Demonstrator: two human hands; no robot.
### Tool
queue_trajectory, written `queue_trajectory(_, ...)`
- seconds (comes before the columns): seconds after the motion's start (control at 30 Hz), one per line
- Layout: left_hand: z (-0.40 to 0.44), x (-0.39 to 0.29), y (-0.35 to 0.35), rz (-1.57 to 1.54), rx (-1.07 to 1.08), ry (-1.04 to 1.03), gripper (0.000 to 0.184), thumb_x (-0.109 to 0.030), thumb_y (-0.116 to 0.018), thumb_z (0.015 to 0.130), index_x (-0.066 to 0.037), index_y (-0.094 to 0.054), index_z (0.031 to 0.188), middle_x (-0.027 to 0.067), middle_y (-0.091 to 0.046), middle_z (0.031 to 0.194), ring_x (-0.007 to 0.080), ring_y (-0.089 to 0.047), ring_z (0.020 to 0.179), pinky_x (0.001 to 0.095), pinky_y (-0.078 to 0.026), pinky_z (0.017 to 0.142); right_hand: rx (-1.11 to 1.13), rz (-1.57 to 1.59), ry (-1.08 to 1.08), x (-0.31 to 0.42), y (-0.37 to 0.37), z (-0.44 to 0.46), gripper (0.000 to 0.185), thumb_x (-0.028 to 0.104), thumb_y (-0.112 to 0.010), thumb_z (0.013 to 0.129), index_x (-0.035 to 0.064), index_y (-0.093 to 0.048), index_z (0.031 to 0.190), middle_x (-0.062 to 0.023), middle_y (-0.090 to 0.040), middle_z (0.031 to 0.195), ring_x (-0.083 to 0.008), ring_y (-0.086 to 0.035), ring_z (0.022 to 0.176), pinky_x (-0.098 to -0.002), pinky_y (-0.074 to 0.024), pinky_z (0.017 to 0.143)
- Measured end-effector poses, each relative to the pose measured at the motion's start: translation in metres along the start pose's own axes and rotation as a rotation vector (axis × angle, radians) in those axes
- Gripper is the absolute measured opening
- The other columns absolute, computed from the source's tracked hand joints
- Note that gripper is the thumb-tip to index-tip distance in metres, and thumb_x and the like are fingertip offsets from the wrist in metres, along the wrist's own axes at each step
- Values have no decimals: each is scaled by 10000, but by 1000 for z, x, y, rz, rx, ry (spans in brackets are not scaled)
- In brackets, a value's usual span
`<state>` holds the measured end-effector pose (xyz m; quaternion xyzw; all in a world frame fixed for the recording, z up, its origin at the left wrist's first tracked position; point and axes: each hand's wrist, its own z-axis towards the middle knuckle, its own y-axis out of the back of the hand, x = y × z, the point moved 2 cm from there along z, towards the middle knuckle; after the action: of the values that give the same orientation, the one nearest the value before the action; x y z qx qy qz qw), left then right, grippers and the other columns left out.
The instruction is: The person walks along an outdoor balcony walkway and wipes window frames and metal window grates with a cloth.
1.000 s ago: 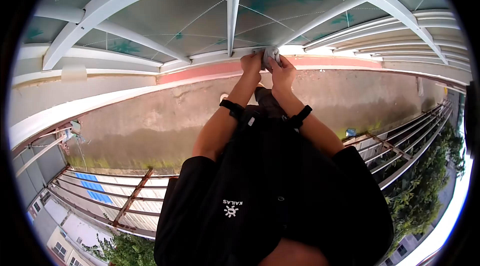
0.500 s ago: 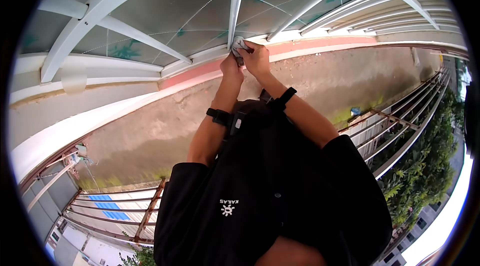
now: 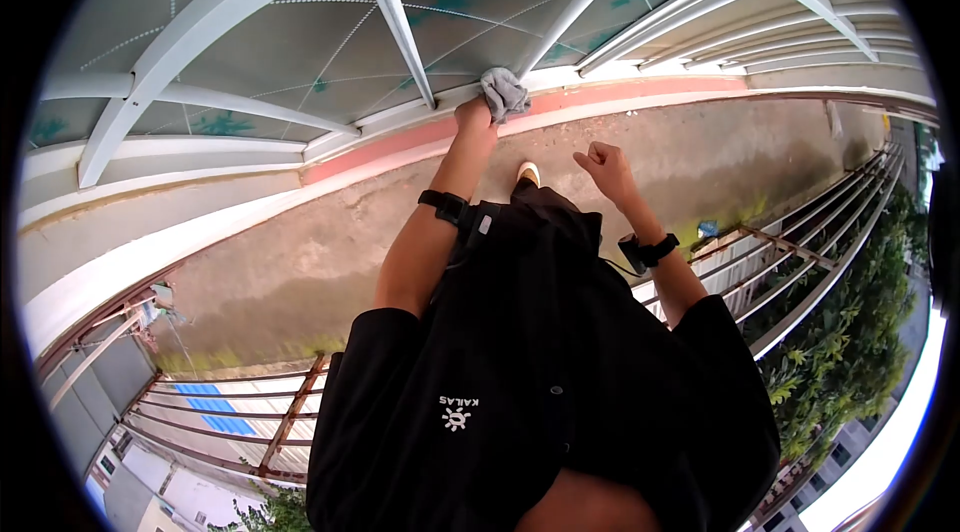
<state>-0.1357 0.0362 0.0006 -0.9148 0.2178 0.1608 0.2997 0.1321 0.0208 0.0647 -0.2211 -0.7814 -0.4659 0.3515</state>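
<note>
A crumpled grey cloth (image 3: 505,95) is gripped in my left hand (image 3: 475,115), which is stretched forward to the foot of the window. The cloth hides most of that hand's fingers. It lies against the lower window frame, between a white bar (image 3: 398,32) on its left and another white bar (image 3: 580,7) on its right. My right hand (image 3: 608,172) hangs apart from the window, over the concrete floor, its fingers curled in with nothing visible in them. Behind the bars stands frosted glass (image 3: 470,42) with green leaf patterns and dotted lines.
Below the window runs a pink strip (image 3: 400,142) with a white ledge. A concrete floor (image 3: 330,232) stretches underneath, where one shoe (image 3: 528,172) shows. Rusty metal railings (image 3: 295,417) stand behind on the left, and more railings (image 3: 790,242) on the right, with trees (image 3: 850,342) beyond.
Both hands were together on the cloth at a white bar. My right hand has let go and drawn back to the right; my left has moved the cloth right, along the frame.
</note>
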Motion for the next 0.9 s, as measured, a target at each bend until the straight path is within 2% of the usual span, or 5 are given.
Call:
queue_trajectory(0.1,-4,-1,-4,-120,-74,-105,181,-139,-651,972,-17,-679,1102,45,-686,982,133,-645,720,314,-504,566,118,-234,-15,-75,3,-36,373,219,-770,838,11,-509,671,-119,-481,571,-175,-468,513,-365,-416,534)
queue_trajectory(0.4,-7,3,-4,-70,122,-100,240,-188,-609,1013,-23,-656,1181,68,-677,1189,158,-634,1098,305,-540,916,236,24,-302,-81,-1,-85,240,198,-739,849,2,-610,794,-149,-651,692,-260,-701,729,-365,-531,649)
queue_trajectory(0.6,47,24,15,21,251,-34,235,-147,-570,1018,-1,-627,1194,91,-672,1159,179,-688,989,329,-593,845,140,-186,-7,-88,12,-98,164,177,-730,858,21,-720,808,-149,-670,677,-270,-702,703,-379,-535,646)
queue_trajectory(0.73,-11,5,13,104,253,-66,278,-212,-515,1039,13,-636,1148,111,-689,1070,212,-694,941,381,-597,830,38,-34,-122,-21,62,-68,522,251,-739,944,24,-403,614,-11,-301,569,-69,-471,496,-302,-451,474)
queue_trajectory(0.9,-65,-10,49,154,406,0,216,-145,-495,998,5,-644,1039,106,-662,983,277,-665,863,410,-557,753,-74,-206,128,9,84,-81,180,167,-724,910,47,-620,994,-125,-647,924,-230,-689,795,-357,-561,700)
